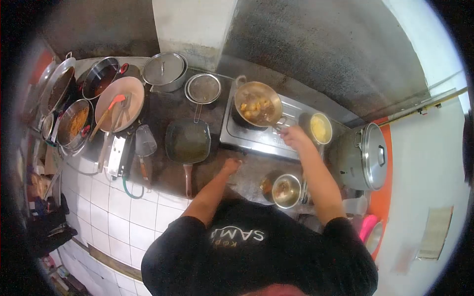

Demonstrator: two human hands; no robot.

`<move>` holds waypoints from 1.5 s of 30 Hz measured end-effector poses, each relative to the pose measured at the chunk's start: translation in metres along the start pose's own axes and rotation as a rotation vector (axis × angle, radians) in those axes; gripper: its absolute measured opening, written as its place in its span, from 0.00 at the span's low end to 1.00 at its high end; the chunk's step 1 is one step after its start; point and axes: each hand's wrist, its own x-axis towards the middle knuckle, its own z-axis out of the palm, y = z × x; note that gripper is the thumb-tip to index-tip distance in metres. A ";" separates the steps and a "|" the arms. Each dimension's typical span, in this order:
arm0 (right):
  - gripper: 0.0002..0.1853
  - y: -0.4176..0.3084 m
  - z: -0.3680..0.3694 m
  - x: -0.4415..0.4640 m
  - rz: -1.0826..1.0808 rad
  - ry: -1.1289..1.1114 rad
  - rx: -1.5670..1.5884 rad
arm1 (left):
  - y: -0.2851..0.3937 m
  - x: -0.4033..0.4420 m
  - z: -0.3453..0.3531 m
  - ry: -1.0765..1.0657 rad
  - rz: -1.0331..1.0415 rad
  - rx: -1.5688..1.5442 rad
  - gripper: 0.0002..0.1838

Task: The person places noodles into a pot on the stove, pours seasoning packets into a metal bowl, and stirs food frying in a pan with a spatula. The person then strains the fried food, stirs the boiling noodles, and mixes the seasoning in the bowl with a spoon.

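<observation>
A round metal wok (240, 112) with yellow-brown pieces of food (256, 107) in liquid sits on the silver gas stove (249, 140). My right hand (295, 137) is closed around the wok's handle at its lower right side. Over the dark counter, in front of the stove's lower left edge, is my left hand (232, 166), its fingers curled together; whether anything is between them is too small to tell. A small pot with yellow contents (320, 128) stands to the right of my right hand.
Left of the stove are a square pan (187, 141), a strainer (204, 89), a lidded pot (164, 70) and a pink pan (129, 88) with utensils. A metal bowl (286, 191) is near the front edge. A large lidded pot (374, 156) stands at right.
</observation>
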 end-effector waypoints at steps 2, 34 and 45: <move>0.07 -0.001 0.003 -0.006 0.031 -0.029 0.076 | -0.011 0.017 0.016 0.140 0.108 0.065 0.21; 0.11 -0.008 -0.022 -0.022 -0.691 0.513 -0.991 | 0.059 -0.027 -0.022 0.316 0.163 0.553 0.15; 0.12 -0.010 -0.023 -0.033 -0.659 0.476 -0.944 | 0.000 0.055 -0.206 1.254 0.033 0.131 0.17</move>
